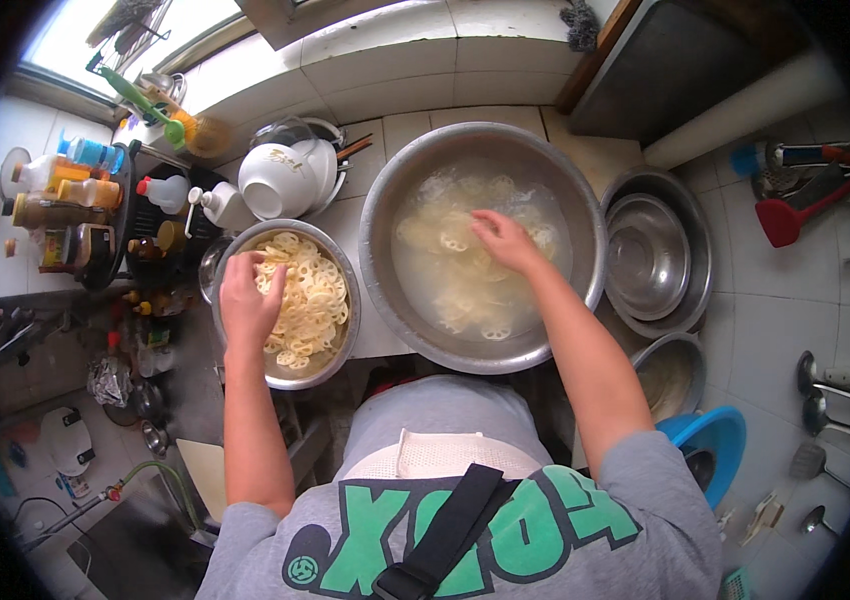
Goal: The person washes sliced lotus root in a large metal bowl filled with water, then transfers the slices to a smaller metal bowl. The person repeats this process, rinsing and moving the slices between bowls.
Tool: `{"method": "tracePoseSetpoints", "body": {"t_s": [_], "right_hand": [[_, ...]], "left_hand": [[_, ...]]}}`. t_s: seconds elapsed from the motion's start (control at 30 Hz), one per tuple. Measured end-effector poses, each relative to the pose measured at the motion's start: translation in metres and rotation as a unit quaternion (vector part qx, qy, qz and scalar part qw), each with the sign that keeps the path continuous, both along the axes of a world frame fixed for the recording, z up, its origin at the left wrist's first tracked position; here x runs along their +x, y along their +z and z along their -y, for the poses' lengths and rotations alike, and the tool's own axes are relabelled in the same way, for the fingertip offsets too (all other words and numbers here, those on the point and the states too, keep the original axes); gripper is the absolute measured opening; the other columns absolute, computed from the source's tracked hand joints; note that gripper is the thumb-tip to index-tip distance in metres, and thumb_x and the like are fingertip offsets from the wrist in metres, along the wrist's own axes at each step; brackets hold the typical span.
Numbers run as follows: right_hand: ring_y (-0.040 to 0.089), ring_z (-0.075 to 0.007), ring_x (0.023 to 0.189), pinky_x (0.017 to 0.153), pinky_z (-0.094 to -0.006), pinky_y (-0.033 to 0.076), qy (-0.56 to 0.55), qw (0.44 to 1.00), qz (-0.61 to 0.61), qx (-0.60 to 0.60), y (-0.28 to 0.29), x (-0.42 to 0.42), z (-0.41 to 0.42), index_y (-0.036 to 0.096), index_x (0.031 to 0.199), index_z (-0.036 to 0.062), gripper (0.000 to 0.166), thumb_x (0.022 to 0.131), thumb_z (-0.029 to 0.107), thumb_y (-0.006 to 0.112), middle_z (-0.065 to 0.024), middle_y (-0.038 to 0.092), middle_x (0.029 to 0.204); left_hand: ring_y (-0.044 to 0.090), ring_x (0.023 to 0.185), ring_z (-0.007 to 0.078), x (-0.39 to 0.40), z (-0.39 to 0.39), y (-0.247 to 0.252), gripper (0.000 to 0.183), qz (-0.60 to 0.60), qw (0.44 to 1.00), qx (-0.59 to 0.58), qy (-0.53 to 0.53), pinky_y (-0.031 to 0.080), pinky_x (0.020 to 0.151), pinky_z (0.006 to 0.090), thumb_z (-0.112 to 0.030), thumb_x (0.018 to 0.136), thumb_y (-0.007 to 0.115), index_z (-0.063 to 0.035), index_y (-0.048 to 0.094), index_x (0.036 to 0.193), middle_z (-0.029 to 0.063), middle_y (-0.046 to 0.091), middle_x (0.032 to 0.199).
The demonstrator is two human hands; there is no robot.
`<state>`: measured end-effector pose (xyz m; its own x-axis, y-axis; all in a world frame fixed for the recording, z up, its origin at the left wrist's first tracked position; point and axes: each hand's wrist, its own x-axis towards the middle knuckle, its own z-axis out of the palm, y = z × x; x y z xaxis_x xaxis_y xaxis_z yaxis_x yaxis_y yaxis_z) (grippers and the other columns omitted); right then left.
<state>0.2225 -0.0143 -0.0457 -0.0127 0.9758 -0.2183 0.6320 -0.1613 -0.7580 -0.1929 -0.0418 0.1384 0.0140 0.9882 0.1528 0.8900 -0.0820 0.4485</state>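
Observation:
A large metal basin (387,300) holds cloudy water with pale lotus root slices (496,331) in it. My right hand (503,238) is over the middle of this basin, its fingertips at slices near the water's surface; whether it grips any cannot be told. To the left stands a smaller metal bowl (353,322) heaped with sliced lotus root (312,300). My left hand (252,296) is at that bowl's left side, thumb and fingers apart over the heap, with nothing visible held between them.
White bowls (275,180) and chopsticks (356,145) are stacked behind the smaller bowl. Nested metal basins (699,255) stand right of the large one, a blue plastic basin (732,457) below them. Sauce bottles (57,210) crowd the left. A red spatula (779,221) hangs on the right wall.

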Motion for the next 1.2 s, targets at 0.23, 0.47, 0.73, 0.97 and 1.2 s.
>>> {"method": "tracePoseSetpoints", "body": {"t_s": [0.23, 0.47, 0.73, 0.97, 1.2], "right_hand": [[0.051, -0.0418, 0.126, 0.109, -0.0495, 0.039, -0.191, 0.969, 0.152, -0.04, 0.003, 0.063, 0.004, 0.057, 0.137, 0.0142, 0.058, 0.094, 0.052, 0.059, -0.0223, 0.055, 0.134], [0.059, -0.0398, 0.118, 0.103, -0.0455, 0.045, -0.217, 0.964, 0.139, -0.059, -0.022, 0.009, 0.013, 0.059, 0.137, 0.0135, 0.061, 0.094, 0.056, 0.056, -0.0211, 0.061, 0.127], [0.065, -0.0256, 0.111, 0.095, -0.036, 0.048, -0.283, 0.876, -0.365, -0.14, -0.027, -0.034, 0.024, 0.062, 0.131, 0.0077, 0.05, 0.098, 0.046, 0.058, -0.016, 0.069, 0.119], [0.065, -0.0222, 0.107, 0.092, -0.035, 0.049, -0.27, 0.914, -0.301, 0.034, 0.098, -0.045, 0.021, 0.062, 0.127, 0.0058, 0.045, 0.101, 0.042, 0.056, -0.0125, 0.07, 0.116], [0.064, -0.0189, 0.103, 0.09, -0.0322, 0.05, -0.274, 0.919, -0.282, 0.032, 0.086, -0.047, 0.025, 0.063, 0.124, 0.0046, 0.038, 0.103, 0.036, 0.055, -0.0105, 0.068, 0.113]], "left_hand": [[0.054, 0.122, 0.0397, 0.169, -0.053, -0.07, 0.046, 0.11, 0.967, -0.095, -0.21, 0.047, 0.102, 0.0467, -0.031, 0.092, 0.068, -0.0061, 0.058, 0.13, 0.0225, 0.053, 0.133], [0.042, 0.138, 0.0444, 0.252, -0.068, -0.156, 0.076, 0.026, 0.943, -0.33, 0.044, 0.037, 0.114, 0.0487, -0.056, 0.092, 0.059, -0.0138, 0.04, 0.152, 0.0272, 0.034, 0.155], [0.063, 0.111, 0.027, 0.252, -0.037, -0.184, 0.054, 0.38, 0.867, -0.318, 0.057, 0.047, 0.095, 0.0354, -0.043, 0.1, 0.055, 0.0, 0.059, 0.131, 0.0196, 0.066, 0.123], [0.062, 0.104, 0.0361, 0.266, -0.042, -0.077, 0.04, 0.42, 0.895, -0.15, 0.029, 0.047, 0.092, 0.0431, -0.036, 0.098, 0.056, 0.0017, 0.066, 0.107, 0.0237, 0.067, 0.106], [0.063, 0.093, 0.0207, 0.269, -0.037, -0.089, 0.034, 0.393, 0.899, -0.182, 0.063, 0.049, 0.085, 0.0358, -0.029, 0.101, 0.053, 0.0026, 0.065, 0.109, 0.0149, 0.069, 0.1]]}}
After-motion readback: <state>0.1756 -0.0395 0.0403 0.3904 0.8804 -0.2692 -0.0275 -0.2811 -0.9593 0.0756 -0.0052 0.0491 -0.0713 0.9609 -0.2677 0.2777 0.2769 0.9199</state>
